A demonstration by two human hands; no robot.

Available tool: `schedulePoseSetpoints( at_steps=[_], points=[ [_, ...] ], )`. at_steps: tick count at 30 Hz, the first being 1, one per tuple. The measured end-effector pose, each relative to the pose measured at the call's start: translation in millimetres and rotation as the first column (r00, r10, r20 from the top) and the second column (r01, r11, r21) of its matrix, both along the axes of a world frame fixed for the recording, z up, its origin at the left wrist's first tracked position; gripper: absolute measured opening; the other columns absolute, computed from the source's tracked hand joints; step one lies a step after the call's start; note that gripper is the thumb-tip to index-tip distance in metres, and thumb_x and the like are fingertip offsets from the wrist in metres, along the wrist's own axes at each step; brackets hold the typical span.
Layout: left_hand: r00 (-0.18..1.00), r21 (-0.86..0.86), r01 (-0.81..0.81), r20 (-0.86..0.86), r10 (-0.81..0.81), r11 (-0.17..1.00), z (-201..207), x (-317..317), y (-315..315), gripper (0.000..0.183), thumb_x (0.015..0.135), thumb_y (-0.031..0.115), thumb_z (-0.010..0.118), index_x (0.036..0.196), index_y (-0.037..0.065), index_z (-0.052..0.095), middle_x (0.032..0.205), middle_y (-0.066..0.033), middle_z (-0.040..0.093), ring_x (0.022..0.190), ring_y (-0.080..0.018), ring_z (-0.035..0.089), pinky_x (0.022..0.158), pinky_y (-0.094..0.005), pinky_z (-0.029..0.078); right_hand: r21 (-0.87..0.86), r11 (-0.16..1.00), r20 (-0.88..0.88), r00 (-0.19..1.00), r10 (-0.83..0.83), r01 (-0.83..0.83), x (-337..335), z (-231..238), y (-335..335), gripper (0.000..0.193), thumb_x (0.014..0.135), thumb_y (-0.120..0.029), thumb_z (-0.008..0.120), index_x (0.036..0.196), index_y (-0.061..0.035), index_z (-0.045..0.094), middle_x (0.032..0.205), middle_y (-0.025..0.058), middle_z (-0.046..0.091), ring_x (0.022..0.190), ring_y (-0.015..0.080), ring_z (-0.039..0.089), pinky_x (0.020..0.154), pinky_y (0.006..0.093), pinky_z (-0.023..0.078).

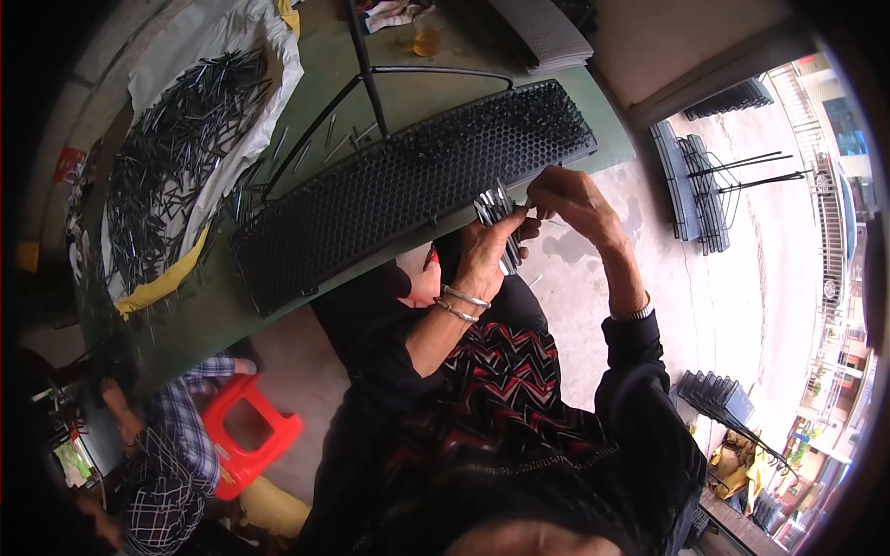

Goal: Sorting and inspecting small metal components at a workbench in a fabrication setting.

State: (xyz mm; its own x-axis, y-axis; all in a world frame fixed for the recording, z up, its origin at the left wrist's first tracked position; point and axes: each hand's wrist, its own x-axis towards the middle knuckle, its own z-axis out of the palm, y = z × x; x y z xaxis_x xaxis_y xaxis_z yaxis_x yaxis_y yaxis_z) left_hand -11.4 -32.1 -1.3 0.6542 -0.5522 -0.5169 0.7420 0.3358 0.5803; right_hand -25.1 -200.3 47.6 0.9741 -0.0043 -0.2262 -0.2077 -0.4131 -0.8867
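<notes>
My left hand [484,258] is closed around a bundle of thin, shiny metal rods [494,200] at the near edge of the table. Beside it, my right hand [575,206] has its fingertips pinched together just right of the bundle; whatever they hold is too small to make out. Just beyond both hands lies a long black rack [371,206] full of round holes, slanting across the table. Dark pieces crowd its far right part. A black metal frame [363,79] rises behind the rack.
An open white sack [283,69] heaped with dark metal rods [176,153] covers the table's left side. Loose rods lie beside it on the green table [199,338]. A red stool [243,435] and another person [171,473] are at lower left. More racks [691,185] stand right.
</notes>
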Motion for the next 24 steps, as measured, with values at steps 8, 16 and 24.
schedulePoseSetpoints(
  at_steps=[8,16,24],
  points=[
    [0.987,-0.166,0.004,-0.156,-0.03,0.986,0.5,5.4,-0.4,0.017,0.085,0.019,0.067,0.095,0.009,0.057,0.085,-0.0114,0.066,0.076,-0.0208,0.067,0.062,-0.039,0.057,-0.136,0.8,0.532,0.725,-0.438,0.584,26.1,-2.9,-8.1,0.01,0.091,-0.009,0.053,0.093,-0.0003,0.059,0.076,0.0089,0.066,0.069,0.0142,0.065,0.064,0.0264,0.05],
    [0.984,-0.147,0.055,-0.161,-0.079,0.988,-3.2,6.8,-1.0,0.019,0.088,0.023,0.064,0.099,0.007,0.06,0.078,-0.0027,0.059,0.066,-0.0111,0.054,0.056,-0.0282,0.047,-0.258,0.766,0.599,0.719,-0.351,0.589,46.4,-30.6,-20.7,0.009,0.091,-0.009,0.054,0.095,-0.0018,0.057,0.076,0.0093,0.066,0.068,0.0155,0.067,0.061,0.028,0.05],
    [0.989,-0.131,0.085,-0.105,-0.099,0.988,-0.4,8.4,2.5,0.022,0.089,0.024,0.063,0.099,0.005,0.061,0.075,-0.0022,0.058,0.064,-0.01,0.052,0.052,-0.0243,0.043,-0.345,0.78,0.533,0.793,-0.296,0.523,45.8,-24.9,-25.3,0.009,0.089,-0.008,0.055,0.095,-0.0052,0.061,0.077,0.0112,0.064,0.068,0.0189,0.064,0.061,0.0297,0.049]
  ],
)
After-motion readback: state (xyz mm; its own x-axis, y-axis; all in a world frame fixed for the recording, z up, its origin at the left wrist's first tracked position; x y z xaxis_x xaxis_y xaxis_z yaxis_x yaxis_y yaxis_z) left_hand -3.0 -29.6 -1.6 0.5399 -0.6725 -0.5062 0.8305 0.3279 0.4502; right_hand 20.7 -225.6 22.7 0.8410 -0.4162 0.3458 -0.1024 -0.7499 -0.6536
